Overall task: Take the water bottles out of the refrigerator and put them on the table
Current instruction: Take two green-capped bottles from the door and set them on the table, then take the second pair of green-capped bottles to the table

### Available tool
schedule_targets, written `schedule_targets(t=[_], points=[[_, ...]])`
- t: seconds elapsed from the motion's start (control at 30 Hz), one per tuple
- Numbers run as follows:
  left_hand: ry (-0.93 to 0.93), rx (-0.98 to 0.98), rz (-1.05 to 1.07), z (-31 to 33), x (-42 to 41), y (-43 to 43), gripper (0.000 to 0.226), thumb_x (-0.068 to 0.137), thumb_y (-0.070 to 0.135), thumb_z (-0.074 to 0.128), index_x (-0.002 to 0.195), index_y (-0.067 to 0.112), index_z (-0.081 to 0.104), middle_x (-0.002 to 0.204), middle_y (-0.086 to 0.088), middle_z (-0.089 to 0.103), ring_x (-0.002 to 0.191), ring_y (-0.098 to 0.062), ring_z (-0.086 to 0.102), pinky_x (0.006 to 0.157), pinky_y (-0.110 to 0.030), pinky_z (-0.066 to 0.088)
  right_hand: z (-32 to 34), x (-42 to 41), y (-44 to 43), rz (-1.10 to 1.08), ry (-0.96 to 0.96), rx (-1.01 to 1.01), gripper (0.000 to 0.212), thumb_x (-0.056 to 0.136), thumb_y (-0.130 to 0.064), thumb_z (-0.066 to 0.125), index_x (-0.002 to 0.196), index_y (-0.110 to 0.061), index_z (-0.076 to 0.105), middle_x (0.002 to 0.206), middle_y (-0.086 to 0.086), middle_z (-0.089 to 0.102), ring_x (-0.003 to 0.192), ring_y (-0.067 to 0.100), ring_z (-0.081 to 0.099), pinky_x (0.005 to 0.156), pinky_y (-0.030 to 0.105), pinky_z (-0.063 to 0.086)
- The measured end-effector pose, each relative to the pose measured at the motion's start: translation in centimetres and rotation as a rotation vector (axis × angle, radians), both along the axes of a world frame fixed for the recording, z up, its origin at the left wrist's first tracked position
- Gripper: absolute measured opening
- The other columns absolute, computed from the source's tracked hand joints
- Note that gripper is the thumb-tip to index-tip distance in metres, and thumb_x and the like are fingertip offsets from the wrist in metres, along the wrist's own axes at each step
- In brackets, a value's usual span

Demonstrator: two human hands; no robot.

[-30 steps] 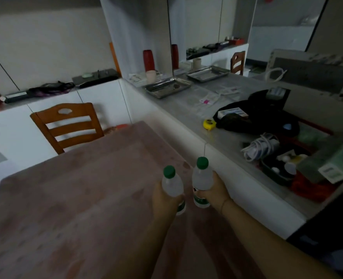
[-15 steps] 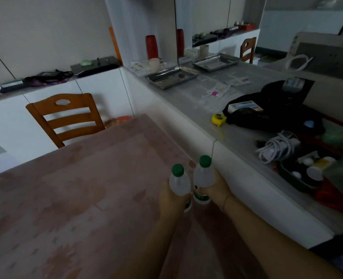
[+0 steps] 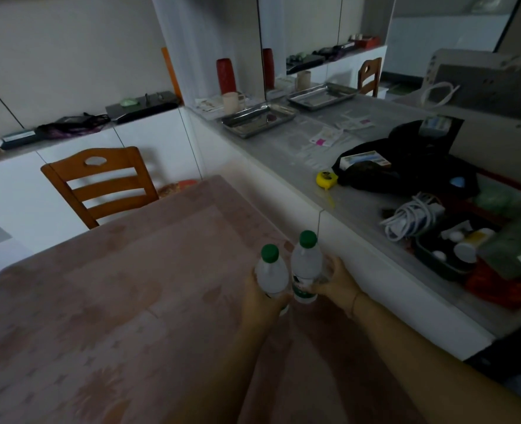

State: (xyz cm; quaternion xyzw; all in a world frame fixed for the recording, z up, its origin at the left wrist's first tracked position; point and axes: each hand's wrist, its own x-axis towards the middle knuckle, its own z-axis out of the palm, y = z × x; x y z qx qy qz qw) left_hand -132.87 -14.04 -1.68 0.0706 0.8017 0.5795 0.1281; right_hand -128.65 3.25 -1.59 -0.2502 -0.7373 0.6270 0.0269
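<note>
The tabletop (image 3: 100,301), under a pinkish patterned cloth, fills the near and left part of the view and offers plenty of flat room. Along its right edge runs a white cabinet (image 3: 283,228) whose top is crowded with cables, boxes and a yellow tape measure (image 3: 326,179). A wooden chair (image 3: 100,182) stands at the far left side.

Both arms reach forward over the near right part of the tabletop. The left hand (image 3: 260,301) is wrapped round the lower body of the left bottle (image 3: 270,275). The right hand (image 3: 334,283) curls round the right bottle (image 3: 305,264) from its right side. The two bottles stand upright and close together, almost touching, close to the right edge of the tabletop. Whether their bases already sit on the cloth cannot be told from here.

The step in hand looks like setting the pair down. To do it well, each bottle should go straight down with its green cap (image 3: 308,238) pointing up, until the base lies flat on the cloth. The cloth may wrinkle, so a slight press before letting go would check that each one stands firm. A small gap between the bottles would keep one from knocking the other as the fingers open. It would be safer to place them a little further left, away from the tabletop's edge. The fingers should open sideways and draw back low, clear of the caps.
</note>
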Motion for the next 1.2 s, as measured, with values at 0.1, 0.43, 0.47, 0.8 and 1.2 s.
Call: schedule_targets(t=[0.1, 0.43, 0.47, 0.8, 1.2], points=[[-0.029, -0.089, 0.077, -0.1, 1.3, -0.7, 0.109, 0.062, 0.020, 0.088, 0.148, 0.012, 0.021, 0.142, 0.000, 0.042, 0.133, -0.022, 0.042, 0.106, -0.033, 0.039, 0.9, 1.8, 0.8, -0.054, 0.013, 0.069, 0.102, 0.069, -0.006, 0.080, 0.148, -0.013, 0.016, 0.154, 0.010, 0.022, 0.140, 0.028, 0.025, 0.112, 0.044, 0.030], [-0.003, -0.145, 0.054, 0.5, 9.8, -3.9, 0.119, 0.062, 0.031, 0.088, 0.152, 0.015, 0.011, 0.157, -0.010, 0.023, 0.139, -0.028, 0.033, 0.109, -0.049, 0.038, 2.3, 12.2, -0.8, -0.093, 0.110, 0.087, 0.107, 0.068, -0.016, 0.082, 0.149, -0.023, 0.011, 0.155, 0.009, 0.018, 0.141, 0.024, 0.023, 0.112, 0.042, 0.030], [0.012, -0.147, 0.042, 0.8, 10.8, -4.2, 0.118, 0.063, 0.032, 0.087, 0.152, 0.015, 0.012, 0.156, -0.010, 0.024, 0.138, -0.028, 0.034, 0.109, -0.048, 0.039, 2.6, 13.2, -1.1, -0.099, 0.118, 0.081, 0.107, 0.069, -0.017, 0.082, 0.149, -0.023, 0.011, 0.155, 0.008, 0.019, 0.141, 0.023, 0.023, 0.111, 0.041, 0.030], [0.122, -0.060, -0.211, 4.4, 18.6, -3.7, 0.066, 0.068, 0.021, 0.085, 0.123, 0.022, 0.049, 0.115, 0.007, 0.058, 0.100, -0.005, 0.058, 0.084, -0.024, 0.050, 6.2, 24.7, -4.3, -0.229, 0.172, 0.114, 0.080, 0.075, -0.013, 0.077, 0.141, -0.014, 0.032, 0.145, 0.009, 0.036, 0.133, 0.024, 0.036, 0.101, 0.029, 0.035], [0.247, -0.050, -0.785, 6.1, 30.5, -6.1, 0.066, 0.074, 0.015, 0.081, 0.132, 0.011, 0.050, 0.133, -0.004, 0.052, 0.116, -0.016, 0.052, 0.092, -0.024, 0.040, 7.4, 43.4, -14.0, -0.617, 0.054, 0.343, 0.070, 0.077, -0.011, 0.074, 0.137, -0.010, 0.038, 0.140, 0.010, 0.040, 0.127, 0.020, 0.042, 0.101, 0.025, 0.037]])
